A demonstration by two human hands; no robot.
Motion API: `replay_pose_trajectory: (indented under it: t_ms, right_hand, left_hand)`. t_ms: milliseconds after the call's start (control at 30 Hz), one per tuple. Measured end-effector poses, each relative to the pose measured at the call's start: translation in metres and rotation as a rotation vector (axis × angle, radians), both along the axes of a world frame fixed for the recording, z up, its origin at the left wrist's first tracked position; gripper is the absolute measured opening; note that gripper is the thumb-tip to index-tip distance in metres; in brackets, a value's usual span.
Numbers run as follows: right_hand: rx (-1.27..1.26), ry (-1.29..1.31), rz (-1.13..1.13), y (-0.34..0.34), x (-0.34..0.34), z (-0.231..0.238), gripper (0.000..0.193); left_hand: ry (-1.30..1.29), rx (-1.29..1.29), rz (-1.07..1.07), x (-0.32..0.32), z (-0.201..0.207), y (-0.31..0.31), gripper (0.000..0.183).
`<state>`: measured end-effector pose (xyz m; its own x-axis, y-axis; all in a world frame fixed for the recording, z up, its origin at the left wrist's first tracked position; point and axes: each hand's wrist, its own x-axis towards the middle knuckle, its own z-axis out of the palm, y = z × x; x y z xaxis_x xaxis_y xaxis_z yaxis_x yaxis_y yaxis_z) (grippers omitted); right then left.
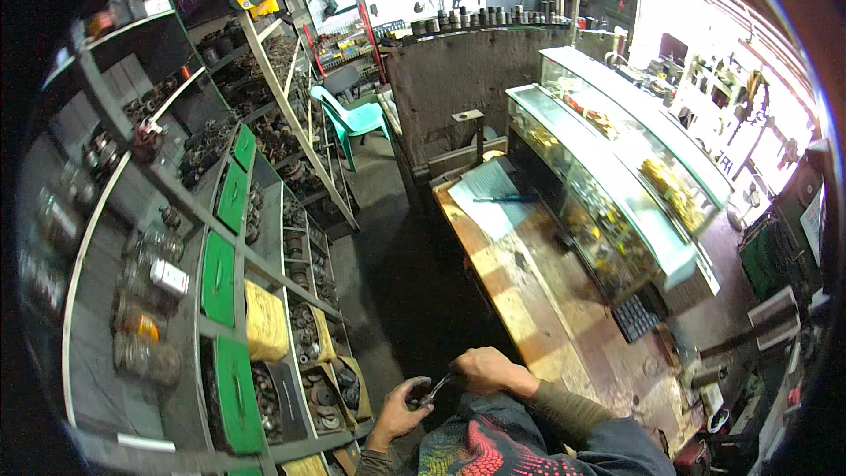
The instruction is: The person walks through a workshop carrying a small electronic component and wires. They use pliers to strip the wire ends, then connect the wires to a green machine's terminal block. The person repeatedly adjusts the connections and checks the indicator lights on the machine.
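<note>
Low in the head view, both my hands work close together in front of my body. My left hand (399, 412) is curled, thumb and fingers closed round a small dark piece whose kind I cannot make out. Between the hands runs a slim shiny metal tool (439, 386), its tip near the left fingers. My right hand (495, 371) is closed in a fist around the other end of this tool, hiding its handle. The dark floor behind the hands makes their outlines hard to read.
Right of me stands a worn wooden counter (551, 335) with papers (493, 198), a black keypad (634, 317) and a glass display case (573, 185). Along the left run shelves with jars (145, 357), green drawers (218, 278) and bins of metal parts. A turquoise chair (357, 117) stands farther back.
</note>
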<state>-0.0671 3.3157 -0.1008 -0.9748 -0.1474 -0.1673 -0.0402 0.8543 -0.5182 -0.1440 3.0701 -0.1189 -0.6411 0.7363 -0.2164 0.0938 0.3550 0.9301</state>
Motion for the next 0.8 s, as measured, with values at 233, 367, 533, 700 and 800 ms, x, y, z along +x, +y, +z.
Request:
replay_pose_trajectory:
  t_ms: [233,367,533,700,800]
  right_hand:
    - [0.010,-0.034,0.180,0.039,-0.221,0.022,0.018]
    - [-0.312,0.034,0.046,0.076,-0.331,0.010,0.021]
    - [-0.677,0.174,-0.425,0.124,-0.474,-0.007,0.026]
    - [-0.905,0.109,-0.672,0.174,-0.596,0.009,0.016]
    - [-0.896,0.029,-0.612,0.200,-0.653,0.030,0.026]
  left_hand:
    - [0.305,-0.198,0.161,-0.167,0.050,0.079,0.027]
    - [0.110,-0.119,0.326,-0.266,0.050,0.114,0.022]
    - [0.138,0.045,0.433,-0.438,0.048,0.151,0.018]
    - [-0.075,0.358,0.408,-0.623,0.073,0.204,0.021]
    - [-0.127,0.426,0.274,-0.713,0.090,0.246,0.021]
